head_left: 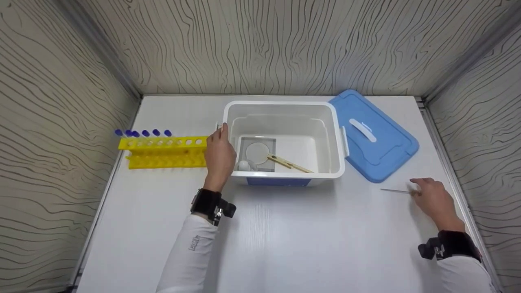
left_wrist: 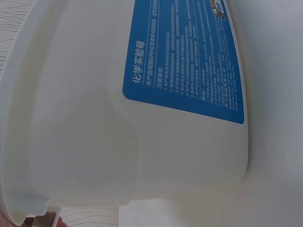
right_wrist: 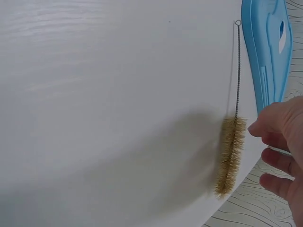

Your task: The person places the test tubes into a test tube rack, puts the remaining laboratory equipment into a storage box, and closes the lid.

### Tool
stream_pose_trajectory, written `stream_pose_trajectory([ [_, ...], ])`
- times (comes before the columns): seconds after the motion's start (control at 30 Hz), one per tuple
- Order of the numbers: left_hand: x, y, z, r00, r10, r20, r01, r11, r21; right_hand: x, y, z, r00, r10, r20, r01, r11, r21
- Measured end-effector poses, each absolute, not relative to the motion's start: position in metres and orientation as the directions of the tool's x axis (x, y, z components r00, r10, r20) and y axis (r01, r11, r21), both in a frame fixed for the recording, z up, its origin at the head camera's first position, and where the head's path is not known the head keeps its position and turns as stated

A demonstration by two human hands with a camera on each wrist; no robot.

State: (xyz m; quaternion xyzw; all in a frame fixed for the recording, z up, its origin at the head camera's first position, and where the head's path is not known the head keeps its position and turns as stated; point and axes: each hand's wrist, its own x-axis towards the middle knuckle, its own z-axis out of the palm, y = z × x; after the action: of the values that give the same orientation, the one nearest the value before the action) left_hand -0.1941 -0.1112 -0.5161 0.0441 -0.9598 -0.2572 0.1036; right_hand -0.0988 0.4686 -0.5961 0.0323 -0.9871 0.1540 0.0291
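At the left end of the white plastic storage box (head_left: 281, 175), my left hand (head_left: 220, 154) grips the rim beside the side handle. Part of its fingers shows low in the left wrist view, at the box corner. My right hand (head_left: 436, 201) hovers by a test tube brush (right_wrist: 231, 153) lying on the table, thumb and fingers spread apart. The brush has tan bristles and a twisted wire stem with a loop end. Inside the box lie a wooden test tube clamp (head_left: 281, 161), a gauze square with a round white centre (head_left: 258, 153) and clear glassware (head_left: 245, 165).
A blue lid (head_left: 380, 142) with a white handle lies right of the box, partly behind its rim. On the left, a yellow test tube rack (head_left: 163, 160) holds several tubes with purple-blue caps (head_left: 145, 133). Patterned walls (head_left: 260, 49) enclose the table at the back and sides.
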Motion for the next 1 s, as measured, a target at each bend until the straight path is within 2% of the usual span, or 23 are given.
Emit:
stream_pose_trajectory([
  [0.13,-0.195,-0.111,-0.517,-0.973,-0.137,0.184,-0.029,0.868,0.495,-0.098,0.471,-0.602,-0.997,-0.056,0.057,-0.070,0.957,-0.281],
  [0.33,-0.195,-0.111,-0.517,-0.974,-0.135,0.179,-0.031,0.872,0.488,-0.094,0.473,-0.608,-0.994,-0.087,-0.069,-0.070,0.973,-0.220],
  [0.57,-0.194,-0.112,-0.517,-0.975,-0.139,0.176,-0.032,0.863,0.504,-0.092,0.478,-0.611,-0.985,-0.077,-0.156,-0.037,0.969,-0.246],
  [1.0,-0.194,-0.112,-0.517,-0.976,-0.127,0.175,-0.026,0.872,0.488,-0.090,0.480,-0.611,-0.990,-0.024,-0.137,0.013,0.965,-0.261],
])
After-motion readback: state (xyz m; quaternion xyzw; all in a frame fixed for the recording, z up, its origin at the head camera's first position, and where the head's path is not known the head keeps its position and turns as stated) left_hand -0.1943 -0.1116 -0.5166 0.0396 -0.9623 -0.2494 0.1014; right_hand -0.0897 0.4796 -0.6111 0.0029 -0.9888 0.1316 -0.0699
